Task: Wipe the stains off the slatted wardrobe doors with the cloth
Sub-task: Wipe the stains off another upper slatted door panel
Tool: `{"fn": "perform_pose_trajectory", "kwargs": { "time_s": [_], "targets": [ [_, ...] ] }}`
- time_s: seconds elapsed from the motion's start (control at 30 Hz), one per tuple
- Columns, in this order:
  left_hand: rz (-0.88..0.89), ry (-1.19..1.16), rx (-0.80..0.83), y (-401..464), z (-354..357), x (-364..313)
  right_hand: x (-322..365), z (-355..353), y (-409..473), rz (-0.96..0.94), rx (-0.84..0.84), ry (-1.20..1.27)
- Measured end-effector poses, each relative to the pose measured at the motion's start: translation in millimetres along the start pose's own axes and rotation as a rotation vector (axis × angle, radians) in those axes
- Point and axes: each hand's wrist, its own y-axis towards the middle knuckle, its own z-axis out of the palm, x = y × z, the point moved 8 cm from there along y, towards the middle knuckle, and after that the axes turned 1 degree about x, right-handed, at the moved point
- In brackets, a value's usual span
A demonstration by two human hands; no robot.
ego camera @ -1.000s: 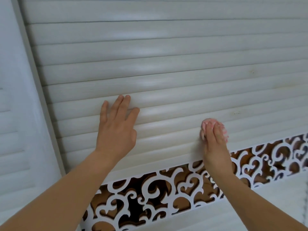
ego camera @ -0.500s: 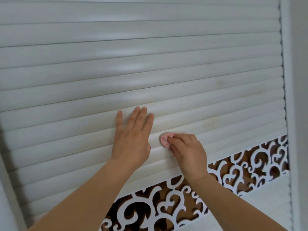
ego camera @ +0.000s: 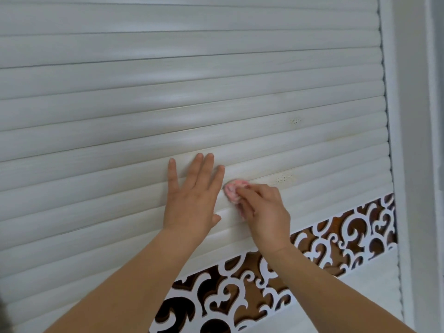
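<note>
The white slatted wardrobe door (ego camera: 120, 104) fills the view. My left hand (ego camera: 192, 200) lies flat on the lower slats, fingers straight and pointing up. Right beside it, my right hand (ego camera: 264, 212) grips a small bunched pink cloth (ego camera: 231, 192) and presses it against a slat. A speckled stain (ego camera: 283, 178) sits on the slat just right of the cloth. Another small speckled stain (ego camera: 295, 120) lies higher up, toward the right.
Below the slats runs a white scrollwork panel (ego camera: 336, 243) with brown showing behind its cut-outs. The door's white frame (ego camera: 408, 140) rises along the right edge. More plain white panel (ego camera: 360, 284) continues under the scrollwork.
My right hand has carried the cloth leftward along the slats until it sits next to my left hand. The view has swung right, bringing the door's right frame in.
</note>
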Motion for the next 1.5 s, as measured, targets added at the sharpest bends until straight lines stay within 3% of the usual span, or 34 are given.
{"fn": "perform_pose_trajectory", "kwargs": {
  "time_s": [0.07, 0.17, 0.33, 0.5, 0.6, 0.77, 0.97, 1.1, 1.2, 1.5],
  "targets": [
    [-0.001, 0.011, 0.029, 6.0, 2.4, -10.2, 12.3, -2.4, 1.7, -0.165, -0.068, -0.155],
    [-0.037, 0.028, 0.068, 10.7, 7.0, -17.4, -0.4, -9.8, 9.4, -0.155, -0.138, -0.253],
    [-0.087, 0.034, 0.079, 16.3, 10.8, -29.0, -64.0, -25.7, 24.0, 0.208, -0.065, -0.089],
    [-0.133, 0.069, 0.123, 22.7, 18.3, -39.5, -127.2, -59.5, 37.2, 0.552, -0.239, 0.143],
    [-0.149, 0.083, 0.145, 24.0, 21.3, -40.6, -153.9, -75.4, 47.3, 0.634, -0.283, 0.198],
    [-0.177, 0.099, 0.162, 24.6, 20.8, -43.2, -128.9, -67.7, 51.1, 0.349, -0.196, -0.133],
    [-0.202, 0.124, 0.174, 24.4, 18.0, -45.1, -36.6, -23.0, 23.1, -0.248, -0.087, -0.214],
    [-0.207, 0.141, 0.171, 23.1, 17.2, -44.0, -36.4, -9.1, 13.7, -0.426, 0.049, -0.342],
    [-0.206, 0.144, 0.169, 21.5, 16.7, -43.5, -60.2, -17.3, 21.1, -0.427, 0.101, -0.440],
    [-0.212, 0.165, 0.187, 23.6, 14.6, -47.2, -128.3, -51.9, 43.4, 0.067, 0.122, -0.310]
  ]
}}
